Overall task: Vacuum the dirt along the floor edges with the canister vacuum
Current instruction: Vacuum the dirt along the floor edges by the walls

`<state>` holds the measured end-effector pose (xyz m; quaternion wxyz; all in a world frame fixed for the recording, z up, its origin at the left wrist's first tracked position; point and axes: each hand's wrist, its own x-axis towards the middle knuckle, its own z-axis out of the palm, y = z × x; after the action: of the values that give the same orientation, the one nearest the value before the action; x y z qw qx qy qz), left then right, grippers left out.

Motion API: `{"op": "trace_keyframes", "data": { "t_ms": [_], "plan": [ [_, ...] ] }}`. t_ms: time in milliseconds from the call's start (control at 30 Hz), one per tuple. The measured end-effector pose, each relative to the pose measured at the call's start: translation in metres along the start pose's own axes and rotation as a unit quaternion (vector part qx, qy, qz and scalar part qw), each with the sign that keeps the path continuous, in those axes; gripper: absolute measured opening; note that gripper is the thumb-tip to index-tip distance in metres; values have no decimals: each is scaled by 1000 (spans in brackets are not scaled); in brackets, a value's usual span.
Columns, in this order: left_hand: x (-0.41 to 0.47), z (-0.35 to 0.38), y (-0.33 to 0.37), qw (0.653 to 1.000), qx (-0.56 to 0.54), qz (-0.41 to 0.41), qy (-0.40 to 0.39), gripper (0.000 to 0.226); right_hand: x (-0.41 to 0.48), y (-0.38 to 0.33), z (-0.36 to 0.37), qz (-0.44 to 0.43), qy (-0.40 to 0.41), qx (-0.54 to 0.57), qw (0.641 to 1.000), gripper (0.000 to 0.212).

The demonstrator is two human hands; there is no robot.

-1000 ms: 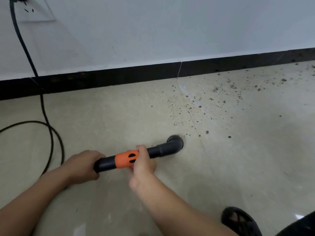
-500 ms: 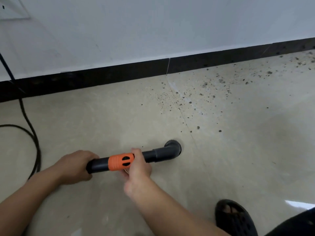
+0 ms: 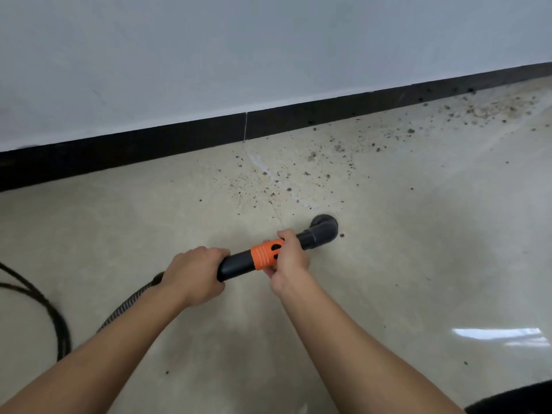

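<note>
At the 9 o'clock edge of the view a black power cord (image 3: 44, 303) loops on the beige floor (image 3: 104, 234). It sits farther left than half a second ago, and the wall socket seen earlier is out of view. Next to it a ribbed hose (image 3: 131, 300) now shows, running up to the left hand (image 3: 194, 273), whose fingers are wrapped round the rear end of the black wand (image 3: 236, 262). The right hand (image 3: 291, 255) grips the wand just ahead, thumb on top and fingers curled under at the orange collar (image 3: 265, 253). Both holds are the same as before. The elbow nozzle (image 3: 324, 227) rests mouth-down on the floor and has crossed the tile joint (image 3: 277, 210) — earlier it lay left of that line, now right of it. One crumb lies just beside it at its 4 o'clock. The dirt (image 3: 260, 186) is scattered from the nozzle's 10 to 1 o'clock, thickening toward the black baseboard (image 3: 149, 147) at the frame's 2 o'clock. At 5 o'clock only a dark shape (image 3: 513, 401) shows at the frame edge — where a sandal was visible earlier.
</note>
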<state>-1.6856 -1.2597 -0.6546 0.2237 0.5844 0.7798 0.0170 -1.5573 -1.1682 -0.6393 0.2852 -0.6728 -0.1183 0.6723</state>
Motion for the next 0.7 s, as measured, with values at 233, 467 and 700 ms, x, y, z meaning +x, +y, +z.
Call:
{"op": "trace_keyframes", "data": {
  "t_ms": [233, 467, 700],
  "plan": [
    [23, 2, 37, 998, -7, 57, -5, 20, 16, -24, -25, -20, 48, 19, 998, 12],
    [33, -3, 32, 998, -45, 31, 2, 18, 28, -44, -11, -14, -28, -60, 998, 22],
    [-39, -6, -61, 989, -95, -115, -23, 23, 1, 31, 71, 48, -151, -146, 977, 20]
  ]
}}
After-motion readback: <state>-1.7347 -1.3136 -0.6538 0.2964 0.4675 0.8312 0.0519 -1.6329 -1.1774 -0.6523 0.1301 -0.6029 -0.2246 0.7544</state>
